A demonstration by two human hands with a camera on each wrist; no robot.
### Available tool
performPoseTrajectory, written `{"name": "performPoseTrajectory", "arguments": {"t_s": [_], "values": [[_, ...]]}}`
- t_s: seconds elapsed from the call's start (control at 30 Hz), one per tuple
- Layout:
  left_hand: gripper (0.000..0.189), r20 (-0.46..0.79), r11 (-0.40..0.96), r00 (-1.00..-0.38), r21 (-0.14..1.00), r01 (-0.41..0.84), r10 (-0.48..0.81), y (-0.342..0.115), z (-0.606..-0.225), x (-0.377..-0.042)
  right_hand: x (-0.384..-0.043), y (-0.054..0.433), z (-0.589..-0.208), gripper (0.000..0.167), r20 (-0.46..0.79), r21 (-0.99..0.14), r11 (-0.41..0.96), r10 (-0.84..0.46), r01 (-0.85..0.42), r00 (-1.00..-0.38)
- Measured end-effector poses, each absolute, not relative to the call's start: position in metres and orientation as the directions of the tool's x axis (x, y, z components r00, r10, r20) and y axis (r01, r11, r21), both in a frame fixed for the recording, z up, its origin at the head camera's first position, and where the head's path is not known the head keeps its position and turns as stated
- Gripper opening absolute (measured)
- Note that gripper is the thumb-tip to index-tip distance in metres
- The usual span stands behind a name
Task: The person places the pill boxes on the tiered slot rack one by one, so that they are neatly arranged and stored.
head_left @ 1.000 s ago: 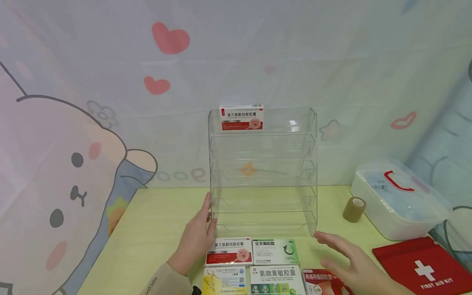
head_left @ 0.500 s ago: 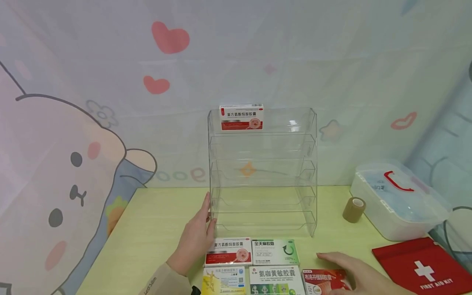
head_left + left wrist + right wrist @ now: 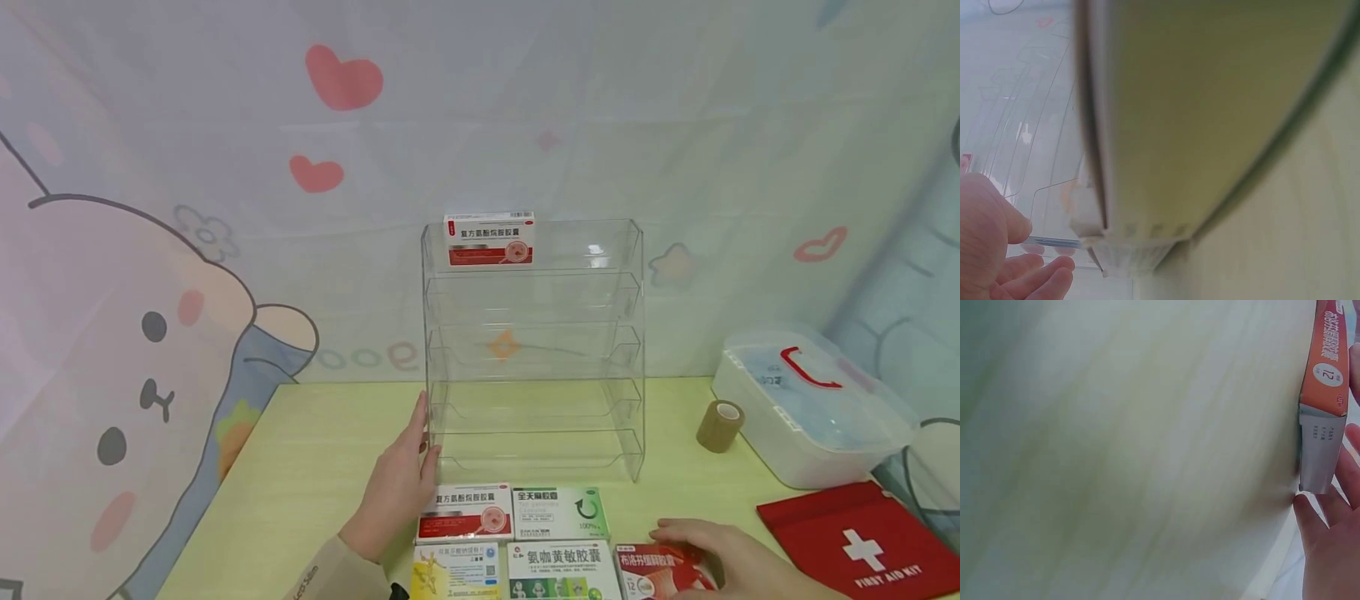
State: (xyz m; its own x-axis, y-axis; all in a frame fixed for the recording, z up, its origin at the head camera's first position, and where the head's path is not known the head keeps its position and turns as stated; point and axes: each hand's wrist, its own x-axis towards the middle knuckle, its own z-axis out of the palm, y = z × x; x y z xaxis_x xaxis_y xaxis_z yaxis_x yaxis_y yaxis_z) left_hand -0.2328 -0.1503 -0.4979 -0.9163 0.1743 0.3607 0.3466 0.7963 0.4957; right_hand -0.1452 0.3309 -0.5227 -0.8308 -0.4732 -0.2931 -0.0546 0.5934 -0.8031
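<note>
A clear tiered display rack point(image 3: 585, 250) stands upright at the table's middle. My left hand point(image 3: 397, 483) grips its lower left side; in the left wrist view the thumb point(image 3: 1015, 226) and fingers lie on either side of a clear panel edge. At the front right, my right hand point(image 3: 738, 560) holds the right end of a red medicine box point(image 3: 651, 571), thumb at its near side and fingers at its far side. The right wrist view shows this box point(image 3: 1325, 369) with fingers around it. A red-and-white medicine box point(image 3: 491, 242) sits in the rack's top tier, at left.
Before the rack lie another red-and-white box point(image 3: 465, 512), a green-and-white box point(image 3: 560, 512), a yellow box point(image 3: 455, 572) and a white-green box point(image 3: 564, 571). To the right are a brown bandage roll point(image 3: 720, 427), a lidded plastic case point(image 3: 813, 408) and a red first aid pouch point(image 3: 862, 542).
My right hand has left the rack's lower right corner, come down toward the front and taken hold of the red medicine box. My left hand stays on the rack.
</note>
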Motion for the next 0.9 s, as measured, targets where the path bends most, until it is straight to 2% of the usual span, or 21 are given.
{"name": "performPoseTrajectory", "arguments": {"t_s": [0.1, 0.3, 0.47, 0.57, 0.7, 0.9], "values": [[0.087, 0.353, 0.795, -0.92, 0.502, 0.34, 0.17, -0.15, -0.497, -0.233, -0.144, 0.33, -0.522, 0.077, -0.297, -0.824, 0.566, -0.462, -0.019, -0.836], [0.087, 0.343, 0.791, -0.924, 0.512, 0.335, 0.169, -0.15, -0.495, -0.232, -0.144, 0.329, -0.517, 0.074, -0.25, -0.829, 0.557, -0.452, -0.053, -0.856], [0.086, 0.341, 0.79, -0.924, 0.512, 0.336, 0.172, -0.149, -0.495, -0.232, -0.143, 0.328, -0.513, 0.077, -0.262, -0.838, 0.545, -0.41, -0.005, -0.873], [0.087, 0.341, 0.79, -0.924, 0.512, 0.338, 0.174, -0.15, -0.495, -0.232, -0.144, 0.329, -0.51, 0.077, -0.237, -0.826, 0.563, -0.394, -0.029, -0.888], [0.087, 0.349, 0.788, -0.921, 0.512, 0.342, 0.173, -0.149, -0.496, -0.232, -0.146, 0.329, -0.504, 0.069, -0.182, -0.796, 0.595, -0.409, -0.11, -0.894], [0.087, 0.351, 0.787, -0.921, 0.514, 0.341, 0.17, -0.15, -0.497, -0.233, -0.149, 0.329, -0.493, 0.055, -0.169, -0.797, 0.589, -0.433, -0.136, -0.885]]}}
